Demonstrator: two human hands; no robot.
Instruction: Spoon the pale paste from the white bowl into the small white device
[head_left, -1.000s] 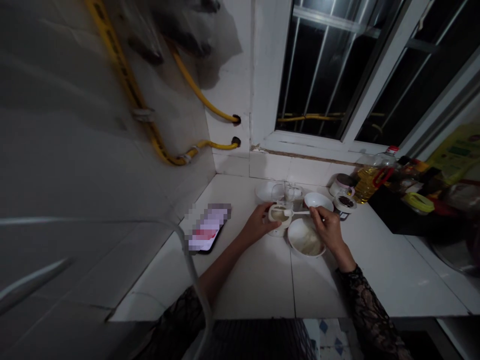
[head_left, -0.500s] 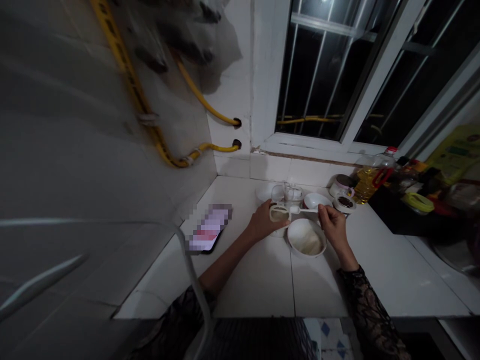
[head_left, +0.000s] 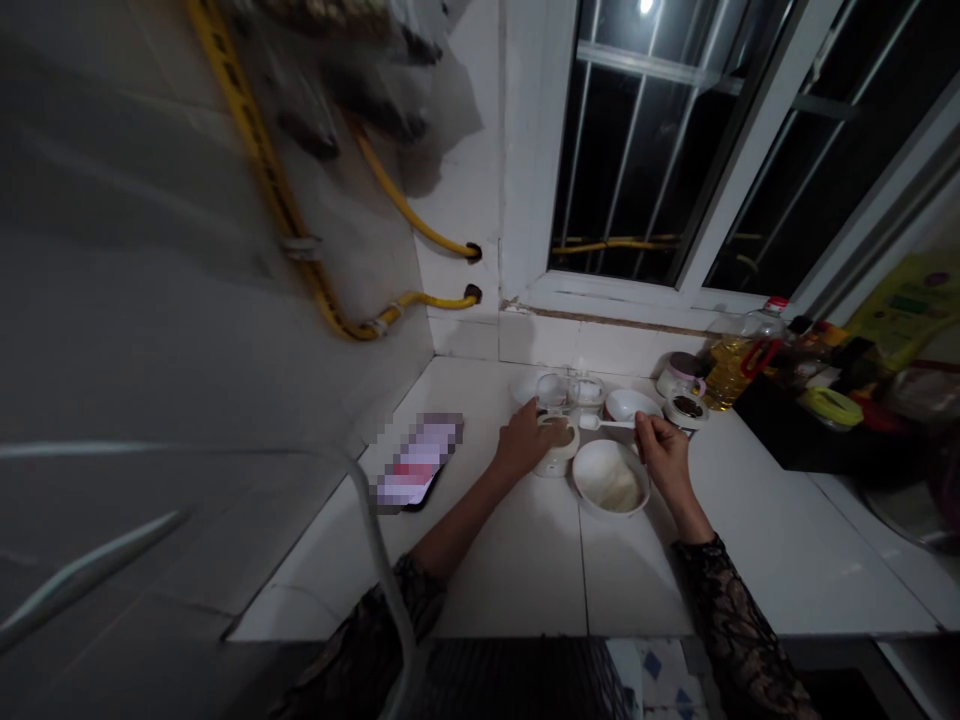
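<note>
My left hand (head_left: 520, 442) is closed round the side of a small white jar (head_left: 557, 447) that stands on the white tiled counter (head_left: 525, 560). My right hand (head_left: 664, 455) pinches the handle of a white spoon (head_left: 604, 423), whose bowl hovers just right of the jar's rim. Below the spoon sits a white bowl (head_left: 610, 478) holding a pale powder. A second, smaller white bowl (head_left: 631, 403) stands just behind it.
A phone (head_left: 417, 463) lies on the counter to the left. Glass cups (head_left: 570, 388) and small lidded jars (head_left: 682, 385) stand by the window wall. An oil bottle (head_left: 739, 350) and other bottles crowd the right. Yellow gas hoses (head_left: 405, 205) run along the left wall.
The spoon has come out of the jar and moved a little right, over the gap toward the powder bowl. My left hand stays on the jar. The camera tilted slightly.
</note>
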